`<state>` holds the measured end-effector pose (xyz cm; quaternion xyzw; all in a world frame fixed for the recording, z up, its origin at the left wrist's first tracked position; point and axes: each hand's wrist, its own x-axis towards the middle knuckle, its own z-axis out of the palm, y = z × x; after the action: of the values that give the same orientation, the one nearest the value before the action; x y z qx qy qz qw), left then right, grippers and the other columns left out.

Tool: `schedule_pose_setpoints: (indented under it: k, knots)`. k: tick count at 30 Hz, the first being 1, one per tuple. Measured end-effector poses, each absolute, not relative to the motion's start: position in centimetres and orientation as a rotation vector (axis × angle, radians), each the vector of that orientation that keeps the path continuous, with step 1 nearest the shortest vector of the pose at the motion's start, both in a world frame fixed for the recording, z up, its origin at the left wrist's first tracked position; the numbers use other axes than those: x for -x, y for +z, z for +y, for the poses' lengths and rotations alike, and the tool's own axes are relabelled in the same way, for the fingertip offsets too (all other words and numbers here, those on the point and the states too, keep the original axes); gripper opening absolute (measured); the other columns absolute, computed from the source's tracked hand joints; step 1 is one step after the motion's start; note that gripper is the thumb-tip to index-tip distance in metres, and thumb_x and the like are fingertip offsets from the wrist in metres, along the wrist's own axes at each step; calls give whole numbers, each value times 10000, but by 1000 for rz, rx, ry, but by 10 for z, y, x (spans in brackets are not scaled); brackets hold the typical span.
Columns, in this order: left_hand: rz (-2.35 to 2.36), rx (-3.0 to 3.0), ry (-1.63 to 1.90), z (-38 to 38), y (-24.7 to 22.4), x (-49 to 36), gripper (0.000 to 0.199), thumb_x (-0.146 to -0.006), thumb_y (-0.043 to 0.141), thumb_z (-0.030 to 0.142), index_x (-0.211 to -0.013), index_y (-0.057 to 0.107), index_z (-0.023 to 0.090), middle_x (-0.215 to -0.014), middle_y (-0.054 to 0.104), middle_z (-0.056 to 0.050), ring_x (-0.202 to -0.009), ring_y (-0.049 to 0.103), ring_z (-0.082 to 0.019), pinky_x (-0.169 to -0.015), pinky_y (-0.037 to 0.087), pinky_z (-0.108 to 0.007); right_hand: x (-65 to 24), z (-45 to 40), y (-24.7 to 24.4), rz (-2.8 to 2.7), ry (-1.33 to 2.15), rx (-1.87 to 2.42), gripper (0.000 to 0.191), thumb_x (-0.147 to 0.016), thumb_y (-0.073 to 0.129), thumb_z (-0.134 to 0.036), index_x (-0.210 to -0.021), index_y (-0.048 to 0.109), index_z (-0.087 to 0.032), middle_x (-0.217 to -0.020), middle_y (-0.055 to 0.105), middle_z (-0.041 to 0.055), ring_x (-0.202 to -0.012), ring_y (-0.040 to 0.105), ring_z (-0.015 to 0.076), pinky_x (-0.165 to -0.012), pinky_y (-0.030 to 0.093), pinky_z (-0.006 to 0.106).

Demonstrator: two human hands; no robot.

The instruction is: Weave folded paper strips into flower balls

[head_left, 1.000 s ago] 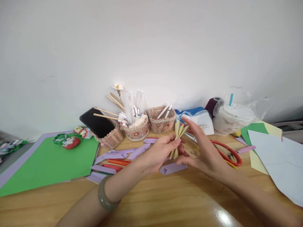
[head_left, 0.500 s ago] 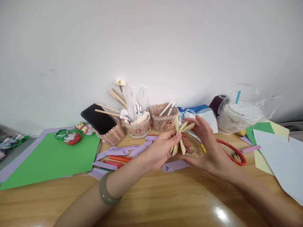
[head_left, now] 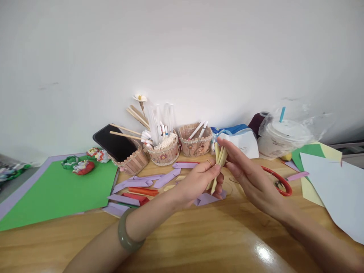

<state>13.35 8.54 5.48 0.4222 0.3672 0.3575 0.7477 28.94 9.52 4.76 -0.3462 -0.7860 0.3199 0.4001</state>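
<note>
My left hand [head_left: 203,181] pinches a pale yellow folded-paper flower [head_left: 220,156] around its middle. Its narrow petals are bunched together, some pointing up and some down below my thumb. Flat and stretched out, the fingers of my right hand [head_left: 246,172] lie along the right side of the petals, and its thumb is near them. The flower's lower part is partly hidden by my left fingers. Under my hands lies a folded purple paper strip [head_left: 209,199]. To the left are more purple strips [head_left: 167,178] and a folded orange strip [head_left: 143,190].
Craft-stick baskets [head_left: 164,154] with pens and sticks stand along the wall; a phone [head_left: 115,142] leans in the left one. Green paper [head_left: 62,193] lies left. Red-handled scissors [head_left: 280,180], a bagged drink cup [head_left: 284,138] and white paper [head_left: 335,189] are at right.
The flower's spread petals have been pressed together into a narrow bunch. My right hand has gone from curved fingers apart from the flower to flat fingers against its side.
</note>
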Motion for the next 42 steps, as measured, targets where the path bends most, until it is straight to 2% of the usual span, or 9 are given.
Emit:
schedule_pose_setpoints:
  k: [3, 6, 12, 20, 28, 32, 36, 39, 42]
  knots:
    - [836, -989, 807, 84, 55, -136, 277, -792, 520, 438, -771, 477, 165, -681, 457, 32, -507, 443, -53, -506, 416, -208, -288, 97, 46, -1995, 734, 904, 473, -933, 354, -262, -1395, 256, -291, -1454, 307, -4, -1330, 264, 205, -1088, 269, 392]
    - [842, -1031, 836, 83, 56, -137, 278, -799, 504, 439, -746, 459, 169, -676, 436, 35, -514, 436, -55, -504, 407, -205, -286, 98, 44, -1935, 666, 964, 467, -905, 429, -262, -1358, 322, -292, -1379, 423, 33, -1260, 391, 220, -1038, 353, 412]
    - [844, -1021, 842, 80, 58, -138, 263, -806, 495, 425, -763, 456, 168, -687, 428, 36, -515, 429, -53, -534, 417, -220, -286, 98, 43, -1731, 578, 1029, 358, -791, 616, -300, -1143, 561, -278, -1102, 608, 35, -897, 623, 203, -810, 529, 375]
    - [893, -1173, 797, 80, 58, -138, 301, -836, 422, 453, -729, 436, 172, -680, 416, 30, -535, 434, -63, -513, 400, -214, -288, 96, 49, -1666, 611, 1041, 148, -764, 646, -290, -909, 646, -260, -930, 640, 10, -790, 606, 178, -707, 537, 331]
    - [928, -1246, 758, 81, 57, -137, 270, -868, 366, 386, -710, 411, 171, -674, 409, 29, -538, 414, -63, -481, 382, -200, -293, 104, 52, -1630, 936, 994, 153, -755, 656, -321, -862, 622, -218, -828, 591, 12, -743, 574, 148, -635, 517, 260]
    - [918, -1239, 679, 83, 58, -134, 274, -873, 352, 393, -737, 415, 164, -684, 424, 23, -539, 424, -58, -499, 406, -203, -296, 104, 58, -1551, 1112, 968, 171, -726, 679, -333, -761, 595, -189, -1007, 578, 49, -776, 582, 154, -633, 524, 272]
    - [844, -1320, 584, 88, 58, -127, 325, -856, 365, 459, -777, 449, 155, -684, 441, 15, -563, 458, -71, -524, 435, -219, -298, 103, 64, -1534, 1142, 1007, 192, -698, 700, -336, -726, 600, -175, -1143, 583, 94, -919, 598, 220, -689, 523, 304]
    - [834, -1424, 502, 91, 57, -122, 309, -817, 469, 434, -945, 477, 153, -677, 472, 23, -537, 482, -73, -501, 419, -214, -298, 103, 65, -1539, 1149, 1003, 180, -688, 710, -327, -728, 606, -187, -1025, 649, 78, -973, 592, 224, -775, 506, 311]
    - [893, -1507, 454, 91, 57, -121, 301, -811, 496, 374, -1018, 476, 157, -670, 487, 31, -488, 495, -69, -452, 376, -200, -299, 104, 66, -1546, 1198, 979, 182, -685, 713, -338, -737, 607, -199, -817, 672, 38, -806, 630, 189, -723, 524, 309]
